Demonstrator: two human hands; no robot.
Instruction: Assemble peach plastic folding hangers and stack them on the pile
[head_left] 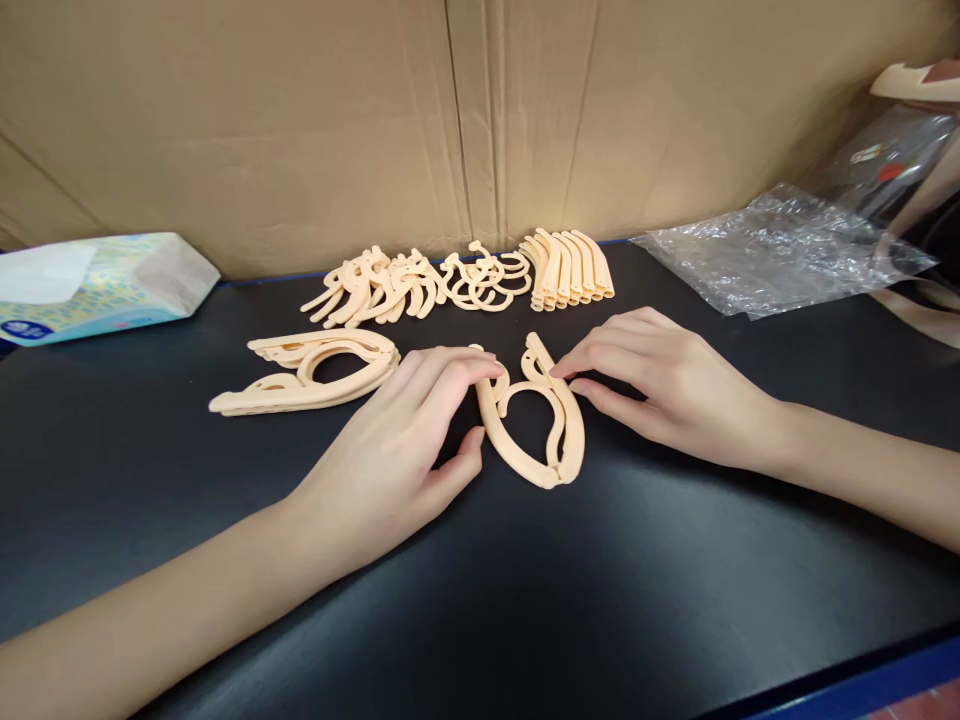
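Note:
A folded beige plastic hanger lies on the black table, its hook curled between two curved arms joined at the near end. My left hand has its fingertips on the upper part of the left arm, with the thumb beside it. At the other side, the index finger and thumb of my right hand are close together at the right arm's outer edge. My fingers partly hide the upper left end. Left of it, more folded hangers lie stacked.
Along the cardboard wall lie a heap of short curved pieces, several hooks and a row of curved arms. A tissue pack sits at left. Clear plastic bags lie at right. The table has a blue edge.

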